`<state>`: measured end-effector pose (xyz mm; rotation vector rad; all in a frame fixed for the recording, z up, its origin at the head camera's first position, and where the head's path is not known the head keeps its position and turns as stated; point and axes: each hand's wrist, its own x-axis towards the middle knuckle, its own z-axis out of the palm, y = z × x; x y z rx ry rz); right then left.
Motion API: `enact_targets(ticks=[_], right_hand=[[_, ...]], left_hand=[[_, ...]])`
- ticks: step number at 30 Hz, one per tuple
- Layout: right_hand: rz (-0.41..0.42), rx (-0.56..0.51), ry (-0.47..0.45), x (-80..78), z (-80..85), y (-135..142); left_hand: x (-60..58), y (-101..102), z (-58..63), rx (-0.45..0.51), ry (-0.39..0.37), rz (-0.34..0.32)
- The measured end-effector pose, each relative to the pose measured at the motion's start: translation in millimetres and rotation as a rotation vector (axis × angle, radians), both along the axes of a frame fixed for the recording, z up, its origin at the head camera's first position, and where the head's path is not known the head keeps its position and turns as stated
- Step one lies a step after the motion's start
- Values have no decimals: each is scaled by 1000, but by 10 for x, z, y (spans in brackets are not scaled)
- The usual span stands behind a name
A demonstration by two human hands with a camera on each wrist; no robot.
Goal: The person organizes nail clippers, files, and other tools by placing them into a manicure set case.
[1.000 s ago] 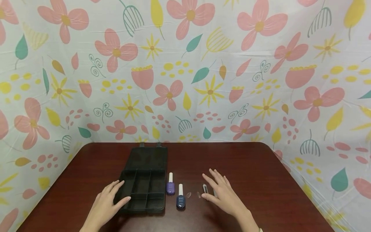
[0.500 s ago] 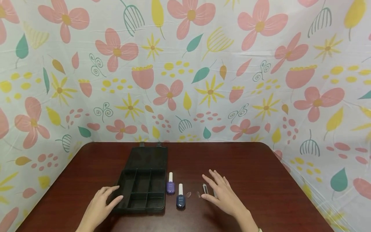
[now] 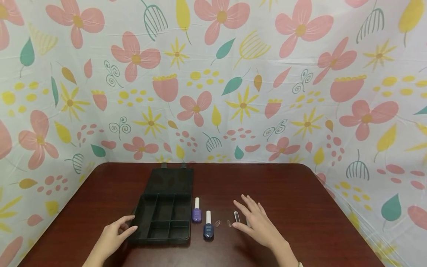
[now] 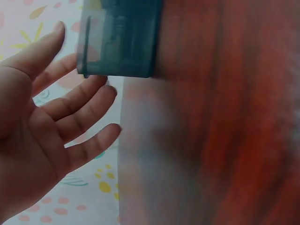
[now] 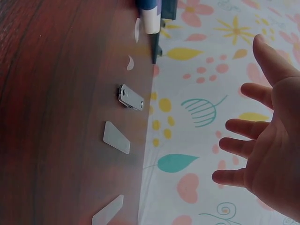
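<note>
A black compartment box (image 3: 162, 213) lies with its lid (image 3: 171, 181) folded back. My left hand (image 3: 111, 237) is at the box's left edge, its fingers bent a little and thumb apart; in the left wrist view, fingertips (image 4: 110, 92) reach behind the box's corner, and contact is unclear. Right of the box stand a purple nail polish bottle (image 3: 197, 214) and a dark blue nail polish bottle (image 3: 208, 230). My right hand (image 3: 257, 224) hovers with spread fingers, holding nothing, beside a nail clipper (image 5: 131, 97). Two clear false nail tips (image 3: 218, 223) lie between bottle and clipper.
Two flat whitish pieces (image 5: 116, 138) lie beyond the clipper in the right wrist view, mostly hidden under my right hand in the head view. The dark wooden table (image 3: 283, 193) ends at a floral-patterned cloth (image 3: 213, 111) behind and at both sides.
My left hand has drawn back to the left, from over the box's left compartments to its left edge. The right hand, box and small things have stayed put.
</note>
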<state>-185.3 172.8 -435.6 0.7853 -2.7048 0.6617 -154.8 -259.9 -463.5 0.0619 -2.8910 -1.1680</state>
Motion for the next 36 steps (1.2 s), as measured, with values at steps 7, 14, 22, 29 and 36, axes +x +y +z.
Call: enact_targets(ticks=[7, 14, 22, 29, 36], right_hand=[[5, 13, -19, 5, -8, 11], [10, 10, -31, 4, -17, 19], [11, 5, -6, -11, -31, 31], [19, 10, -29, -43, -32, 58], [17, -6, -36, -64, -46, 127]], left_hand=[[-15, -109, 13, 121, -48, -75], [-33, -122, 22, 279, -90, -79], [-91, -187, -112, 446, -140, -74], [-17, -135, -5, 479, -155, -68], [-13, -144, -5, 489, -163, -52]])
